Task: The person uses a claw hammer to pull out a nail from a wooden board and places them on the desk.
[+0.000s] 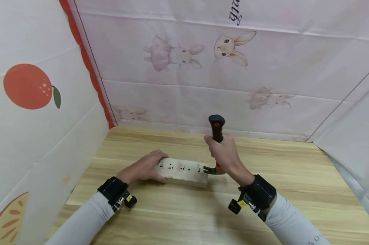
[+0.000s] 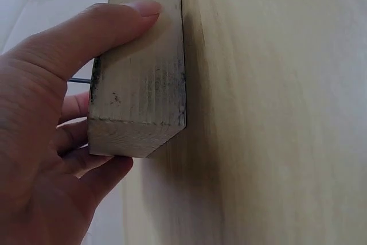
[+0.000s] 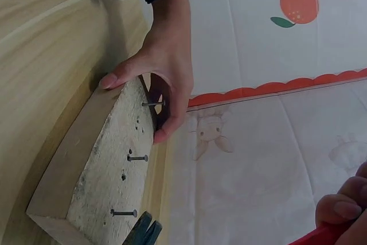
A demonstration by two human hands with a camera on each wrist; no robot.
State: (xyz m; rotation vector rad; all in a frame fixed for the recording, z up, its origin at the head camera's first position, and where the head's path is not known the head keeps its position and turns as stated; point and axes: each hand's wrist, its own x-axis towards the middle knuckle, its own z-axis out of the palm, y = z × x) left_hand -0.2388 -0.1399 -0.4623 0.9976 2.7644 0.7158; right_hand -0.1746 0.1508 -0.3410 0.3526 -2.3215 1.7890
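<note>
My left hand (image 1: 148,166) holds the left end of a pale wooden block (image 1: 179,175) that lies flat on the table. In the left wrist view the thumb (image 2: 123,24) presses one long side while the other fingers reach round the opposite side. Three nails stand up from the block's top, seen in the right wrist view: one nail (image 3: 137,158) mid-block, one by the left hand, one near the far end. My right hand (image 1: 227,154) grips a claw hammer (image 1: 217,127), handle up and head down. Its forked claw (image 3: 143,230) is right beside the end nail (image 3: 123,213); contact cannot be told.
Several small dark holes dot the block's top between the nails. A wood-grain table (image 1: 172,217) spreads around it. Behind stands a pinkish sheet (image 1: 184,98) printed with rabbits, and at the left a white sheet (image 1: 67,136) with fruit prints.
</note>
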